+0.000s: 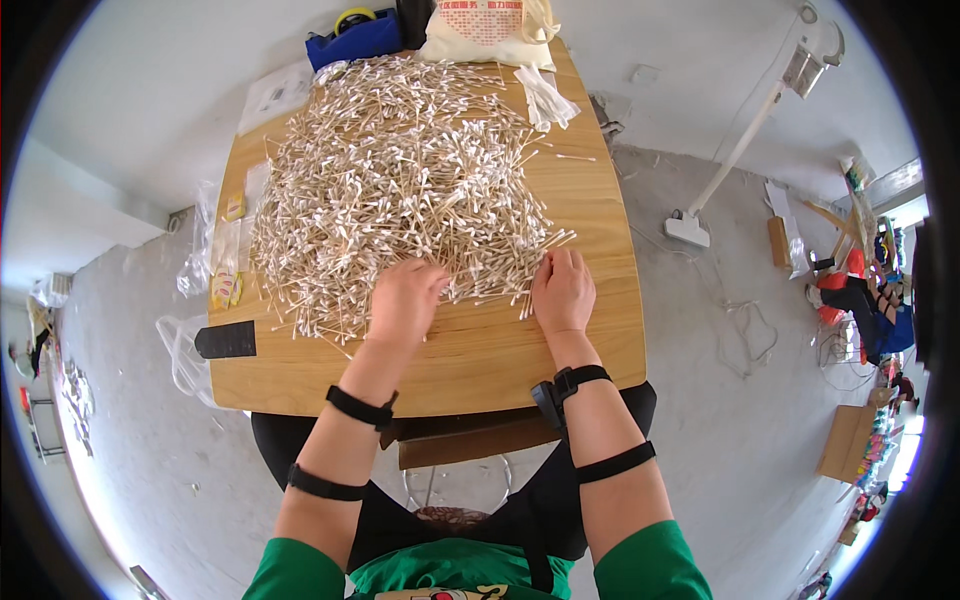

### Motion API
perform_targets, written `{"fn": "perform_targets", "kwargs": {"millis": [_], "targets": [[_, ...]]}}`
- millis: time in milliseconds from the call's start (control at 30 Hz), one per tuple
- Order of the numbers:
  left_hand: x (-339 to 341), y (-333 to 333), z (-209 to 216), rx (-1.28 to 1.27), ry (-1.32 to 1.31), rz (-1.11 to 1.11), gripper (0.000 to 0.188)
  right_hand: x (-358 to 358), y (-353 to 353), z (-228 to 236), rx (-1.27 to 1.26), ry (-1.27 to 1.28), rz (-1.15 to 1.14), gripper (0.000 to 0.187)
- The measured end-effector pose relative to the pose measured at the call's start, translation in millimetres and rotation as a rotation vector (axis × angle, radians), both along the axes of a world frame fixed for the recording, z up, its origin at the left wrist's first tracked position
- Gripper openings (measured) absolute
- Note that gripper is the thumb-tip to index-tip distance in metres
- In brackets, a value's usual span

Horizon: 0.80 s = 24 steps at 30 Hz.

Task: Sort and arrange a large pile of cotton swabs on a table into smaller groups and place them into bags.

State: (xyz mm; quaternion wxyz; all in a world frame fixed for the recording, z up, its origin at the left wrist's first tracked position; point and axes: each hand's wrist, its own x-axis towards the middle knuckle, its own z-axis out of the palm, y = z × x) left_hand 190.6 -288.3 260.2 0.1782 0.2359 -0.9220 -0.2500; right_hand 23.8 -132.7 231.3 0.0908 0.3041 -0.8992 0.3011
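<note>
A broad heap of cotton swabs (400, 180) with white tips and pale wooden sticks covers much of the wooden table (500, 370). At the heap's near edge is my left hand (404, 302), its fingers curled together against the swabs; what lies between its fingertips is hidden. My right hand (565, 294) rests at the near right corner of the heap, its fingers closed. A few swabs (560, 239) stick out past those fingertips, pointing away from me.
At the far edge stand a blue tape dispenser (355, 38) and a cream cloth bag (485, 35). White gloves (546, 98) lie at the far right. Along the left edge are small yellow packets (226, 290), clear plastic and a black strip (227, 340). A white floor vacuum (690, 228) leans right of the table.
</note>
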Motion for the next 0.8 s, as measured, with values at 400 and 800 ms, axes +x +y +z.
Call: {"fn": "perform_targets", "kwargs": {"millis": [400, 800], "targets": [[19, 13, 1, -0.112, 0.008, 0.013, 0.024, 0, -1, 1, -0.01, 0.025, 0.014, 0.008], [-24, 42, -8, -0.11, -0.105, -0.151, 0.022, 1, 1, 2, 0.039, 0.013, 0.006, 0.007]]}}
